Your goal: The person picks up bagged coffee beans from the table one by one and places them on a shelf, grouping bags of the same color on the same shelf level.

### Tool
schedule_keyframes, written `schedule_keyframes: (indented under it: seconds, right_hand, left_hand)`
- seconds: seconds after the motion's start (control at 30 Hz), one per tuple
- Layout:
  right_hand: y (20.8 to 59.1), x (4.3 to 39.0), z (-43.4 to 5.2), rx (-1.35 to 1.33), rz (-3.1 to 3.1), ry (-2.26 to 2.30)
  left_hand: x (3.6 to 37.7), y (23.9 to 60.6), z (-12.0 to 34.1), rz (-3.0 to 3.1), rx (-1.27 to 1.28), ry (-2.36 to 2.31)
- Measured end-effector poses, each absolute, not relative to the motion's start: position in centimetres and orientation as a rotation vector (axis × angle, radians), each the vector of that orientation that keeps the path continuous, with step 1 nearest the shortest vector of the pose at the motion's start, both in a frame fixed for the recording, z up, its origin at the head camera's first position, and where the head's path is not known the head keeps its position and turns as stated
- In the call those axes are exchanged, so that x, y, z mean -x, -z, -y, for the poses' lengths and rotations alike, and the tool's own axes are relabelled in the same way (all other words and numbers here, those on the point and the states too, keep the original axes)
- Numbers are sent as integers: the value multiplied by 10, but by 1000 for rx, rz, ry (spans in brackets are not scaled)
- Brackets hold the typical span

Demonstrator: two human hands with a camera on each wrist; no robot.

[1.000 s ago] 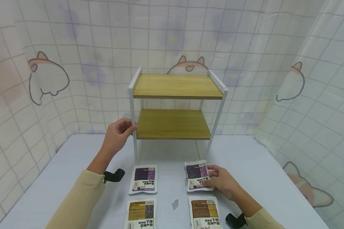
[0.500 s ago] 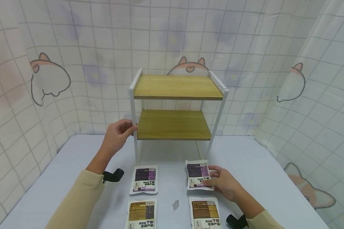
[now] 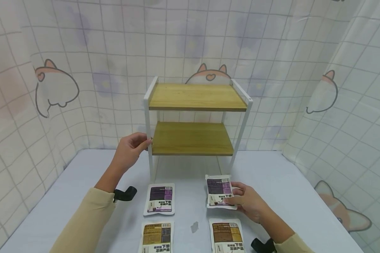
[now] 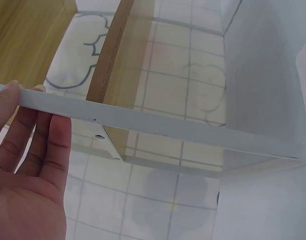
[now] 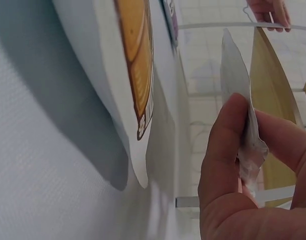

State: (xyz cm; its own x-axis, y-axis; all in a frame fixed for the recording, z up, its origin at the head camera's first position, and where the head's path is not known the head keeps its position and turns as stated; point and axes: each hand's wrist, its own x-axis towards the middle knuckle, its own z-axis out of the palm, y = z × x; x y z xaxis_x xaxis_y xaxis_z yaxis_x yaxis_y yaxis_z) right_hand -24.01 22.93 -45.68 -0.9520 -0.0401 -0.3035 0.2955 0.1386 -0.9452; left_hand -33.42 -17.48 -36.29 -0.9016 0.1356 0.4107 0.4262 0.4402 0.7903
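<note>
the right hand [image 3: 247, 202] pinches a purple packet [image 3: 219, 188] by its right side, held up off the table [image 3: 266, 170] before the rack [image 3: 196, 96]. the left hand [image 3: 128, 150] pinches the rack's left front post [image 3: 147, 121]. another purple pack [image 3: 159, 199] lies to the left; a yellow packet [image 3: 157, 237] and a brown packet [image 3: 227, 235] lie nearer the person.

The person's left hand [image 3: 128, 150] and right hand [image 3: 247, 202] are bare beyond a pale-yellow left sleeve [image 3: 83, 219] and matching right sleeve [image 3: 292, 245], with a stubby black device [image 3: 126, 193] at each wrist
</note>
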Motion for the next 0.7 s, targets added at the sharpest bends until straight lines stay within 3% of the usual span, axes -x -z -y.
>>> schedule_keyframes:
  seconds: [0.7]
  right_hand:
    - [440, 236, -232, -142, -2008, 1990]
  left_hand:
    - [334, 363, 176, 2402, 509, 1438]
